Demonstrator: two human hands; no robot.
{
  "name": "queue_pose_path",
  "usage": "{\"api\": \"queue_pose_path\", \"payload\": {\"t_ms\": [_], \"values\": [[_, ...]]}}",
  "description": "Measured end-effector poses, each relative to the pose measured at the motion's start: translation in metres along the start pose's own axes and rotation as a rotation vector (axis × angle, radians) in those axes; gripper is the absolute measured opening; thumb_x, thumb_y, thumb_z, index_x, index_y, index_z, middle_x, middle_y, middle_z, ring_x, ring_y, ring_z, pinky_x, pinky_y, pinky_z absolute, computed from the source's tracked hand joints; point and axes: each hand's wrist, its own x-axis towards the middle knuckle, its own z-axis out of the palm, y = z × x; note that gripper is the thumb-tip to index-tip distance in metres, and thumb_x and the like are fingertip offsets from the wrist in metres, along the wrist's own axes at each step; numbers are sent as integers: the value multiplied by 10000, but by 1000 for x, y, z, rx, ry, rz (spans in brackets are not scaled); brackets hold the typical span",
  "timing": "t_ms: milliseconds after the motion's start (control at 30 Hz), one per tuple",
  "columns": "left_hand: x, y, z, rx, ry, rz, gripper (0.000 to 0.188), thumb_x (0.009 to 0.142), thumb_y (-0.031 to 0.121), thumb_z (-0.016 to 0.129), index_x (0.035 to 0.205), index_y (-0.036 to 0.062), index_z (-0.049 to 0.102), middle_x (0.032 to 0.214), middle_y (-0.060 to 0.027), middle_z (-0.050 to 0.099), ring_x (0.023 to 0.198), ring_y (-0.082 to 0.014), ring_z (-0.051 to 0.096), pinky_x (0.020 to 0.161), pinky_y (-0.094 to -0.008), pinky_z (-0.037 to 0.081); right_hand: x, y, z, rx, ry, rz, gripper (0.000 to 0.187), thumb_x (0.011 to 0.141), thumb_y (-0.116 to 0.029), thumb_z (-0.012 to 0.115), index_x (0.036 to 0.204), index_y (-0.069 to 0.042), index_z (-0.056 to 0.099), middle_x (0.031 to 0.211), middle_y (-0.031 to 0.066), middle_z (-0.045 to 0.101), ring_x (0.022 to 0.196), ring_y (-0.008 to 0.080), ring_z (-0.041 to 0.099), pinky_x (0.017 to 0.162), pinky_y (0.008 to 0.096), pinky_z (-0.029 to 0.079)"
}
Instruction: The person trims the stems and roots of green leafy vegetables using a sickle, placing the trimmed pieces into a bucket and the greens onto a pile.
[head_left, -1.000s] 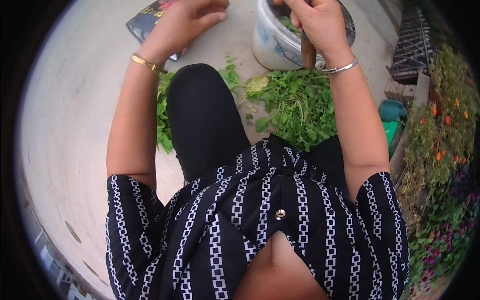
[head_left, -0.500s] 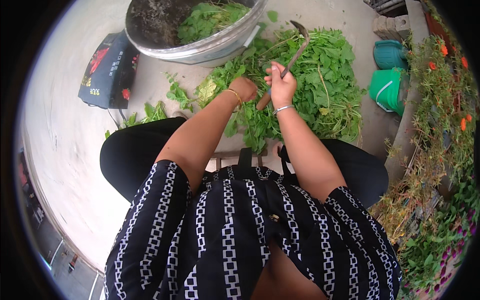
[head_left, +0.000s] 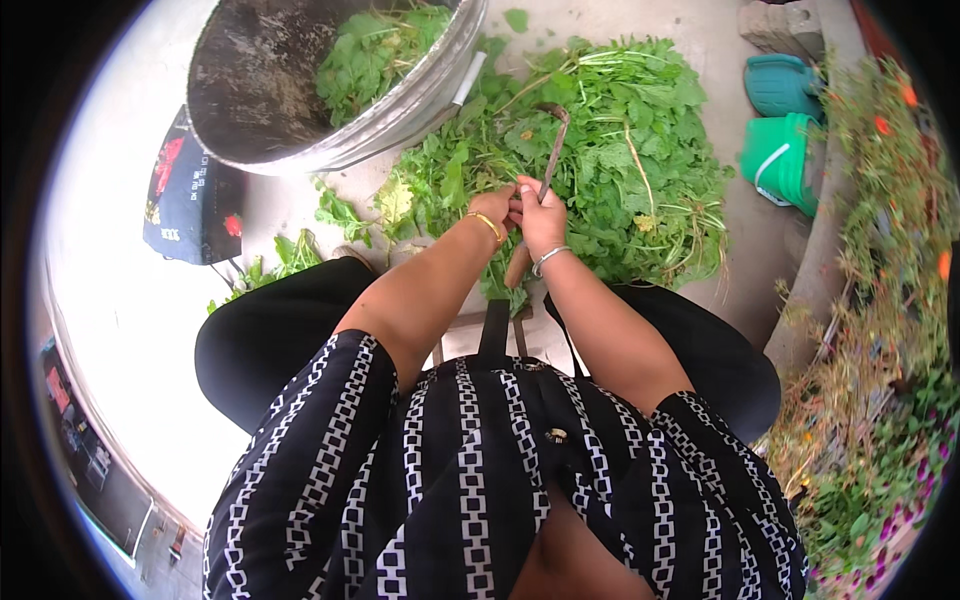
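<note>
My right hand (head_left: 542, 222) is closed round a sickle (head_left: 556, 150), its curved metal blade pointing away from me and its wooden handle end sticking out below the palm. Close beside it, my left hand (head_left: 492, 206) has its fingers curled in, meeting the right fingertips. What the left fingers hold, if anything, is hidden. Both hands are over the near left part of a big heap of leafy greens (head_left: 640, 150), whose pale roots and stems show on the right side.
A large worn bucket (head_left: 265, 85) with some greens inside stands at the far left. Beside it is a dark printed bag (head_left: 195, 190). Loose leaves (head_left: 295, 252) lie near my left knee. Right of the heap are a green bucket (head_left: 785, 160), a teal container (head_left: 780, 85) and flowering plants (head_left: 880, 250).
My hands have come together, the right one moving left and toward me with the sickle. The sickle blade has dropped nearer the heap. The whole view has shifted slightly.
</note>
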Motion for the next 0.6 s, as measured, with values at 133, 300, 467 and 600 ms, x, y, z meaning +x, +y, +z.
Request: {"api": "queue_pose_path", "payload": {"t_ms": [133, 300, 467, 600], "values": [[-42, 6, 0, 34, -6, 60, 161, 893, 256, 575, 852, 101, 581, 716, 0, 565, 619, -113, 514, 588, -316, 460, -36, -52, 5, 2, -6, -111, 244, 941, -143, 471, 1134, -31, 569, 984, 81, 610, 648, 126, 616, 536, 229, 503], [-131, 11, -4, 408, -12, 437, 161, 861, 229, 613, 947, 93, 609, 828, 0, 593, 706, -111, 512, 642, -279, 410, -97, -145, -4, 44, -29, -417, 257, 955, -172, 460, 1154, -43, 559, 912, 61, 597, 573, 83, 556, 470, 198, 423], [-223, 66, -20, 821, -214, 896, 157, 885, 200, 588, 874, 45, 603, 764, 29, 554, 697, -58, 455, 650, -223, 386, -152, -242, 8, -71, -231, -735, 229, 915, -147, 532, 1096, -33, 612, 760, 15, 581, 485, 28, 404, 438, 176, 331], [-300, 129, -23, 797, -406, 1160, 223, 947, 219, 504, 852, 30, 575, 757, 21, 539, 712, -71, 467, 670, -227, 402, -175, -296, 39, -367, -346, -863, 261, 856, -185, 629, 1062, -24, 634, 771, -12, 583, 582, 40, 430, 519, 199, 348]]}}
